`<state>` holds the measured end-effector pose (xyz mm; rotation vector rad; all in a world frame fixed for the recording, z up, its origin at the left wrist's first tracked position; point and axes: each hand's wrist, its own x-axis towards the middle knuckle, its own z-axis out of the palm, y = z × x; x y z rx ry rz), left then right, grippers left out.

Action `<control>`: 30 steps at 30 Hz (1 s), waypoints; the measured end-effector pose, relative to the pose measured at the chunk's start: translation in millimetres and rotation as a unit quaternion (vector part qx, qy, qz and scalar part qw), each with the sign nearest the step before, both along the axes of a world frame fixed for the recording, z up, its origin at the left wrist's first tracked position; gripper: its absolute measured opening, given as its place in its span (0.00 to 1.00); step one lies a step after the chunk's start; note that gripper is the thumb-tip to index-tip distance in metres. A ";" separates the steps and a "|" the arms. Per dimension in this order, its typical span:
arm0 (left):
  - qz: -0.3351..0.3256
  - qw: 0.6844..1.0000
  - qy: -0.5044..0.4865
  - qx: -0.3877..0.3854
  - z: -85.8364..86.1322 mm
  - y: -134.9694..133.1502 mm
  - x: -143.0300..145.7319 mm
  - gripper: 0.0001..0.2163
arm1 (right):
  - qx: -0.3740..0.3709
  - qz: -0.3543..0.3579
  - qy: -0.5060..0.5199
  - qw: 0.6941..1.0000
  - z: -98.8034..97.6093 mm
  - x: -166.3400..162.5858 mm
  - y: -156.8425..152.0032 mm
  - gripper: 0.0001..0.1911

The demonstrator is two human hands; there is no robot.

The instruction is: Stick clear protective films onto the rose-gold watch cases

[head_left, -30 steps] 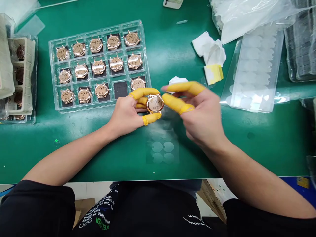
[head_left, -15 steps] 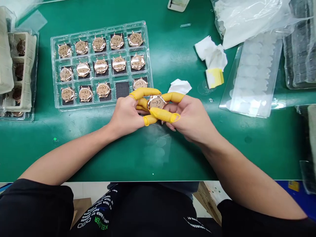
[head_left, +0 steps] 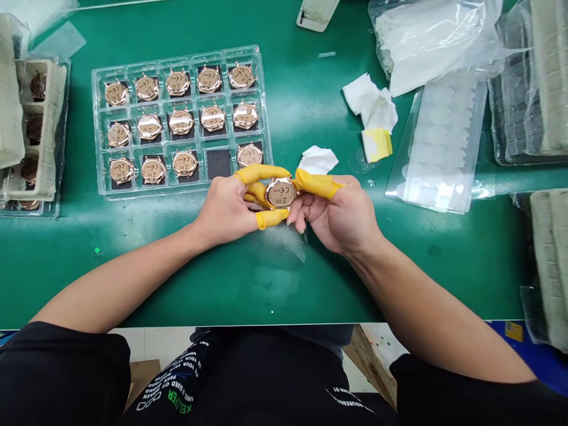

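Observation:
A rose-gold watch case (head_left: 281, 193), its engraved back facing up, is held between the fingers and thumb of my left hand (head_left: 235, 204). Yellow finger cots cover those fingertips. My right hand (head_left: 344, 207) is closed at the case's right edge, its thumb and forefinger, also in yellow cots, pinched together there. Whether they grip a crown cannot be made out. Beyond my left hand lies a clear plastic tray (head_left: 98, 148) of similar watch cases on dark pads. One front-row compartment shows only its dark pad (head_left: 219, 164).
Crumpled white tissue (head_left: 318, 160) lies just beyond my right hand, with more tissue and a yellow-white piece (head_left: 377, 145) farther right. A plastic bag (head_left: 435, 41), clear sheets (head_left: 439, 142) and stacked trays (head_left: 519, 100) fill the right side. More trays (head_left: 64, 136) stand at left.
My right thumb has moved off the watch's back to its right edge, uncovering the engraving. The watch stays in my left hand. The view has shifted slightly.

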<state>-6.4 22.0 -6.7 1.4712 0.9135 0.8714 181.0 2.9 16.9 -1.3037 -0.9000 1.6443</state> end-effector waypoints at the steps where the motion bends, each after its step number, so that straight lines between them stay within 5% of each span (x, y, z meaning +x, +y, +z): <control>1: -0.003 1.000 -0.001 -0.002 -0.5 0.4 -0.1 0.27 | 0.005 0.012 0.001 1.000 -0.4 2.0 0.5 0.27; 7: -0.010 0.999 0.018 -0.050 0.7 -0.2 1.9 0.28 | 0.063 -0.003 -0.051 0.997 6.1 7.9 8.9 0.27; 12: -0.046 0.998 0.042 -0.019 -0.2 -2.4 2.4 0.22 | 0.153 -0.103 -0.139 0.973 14.2 -4.7 51.5 0.07; 16: -0.085 0.988 0.063 0.110 -3.1 -2.9 -1.0 0.14 | 0.187 0.042 -0.241 0.952 15.4 -35.5 85.5 0.05; 20: -0.113 0.968 0.107 0.195 -6.9 -1.0 -2.6 0.13 | 0.318 0.220 -0.409 0.826 21.7 -60.6 99.3 0.06; 23: -0.121 0.962 0.106 0.221 -10.0 0.6 -2.2 0.17 | 0.368 0.240 -0.516 0.735 30.2 -76.2 103.2 0.07; 26: -0.134 0.958 0.107 0.229 -11.2 1.2 -2.1 0.21 | 0.360 0.274 -0.551 0.701 34.8 -99.3 102.4 0.09; 30: -0.119 0.952 0.177 0.221 -8.7 -0.3 -3.0 0.10 | 0.329 0.304 -0.591 0.671 38.3 -128.9 92.8 0.14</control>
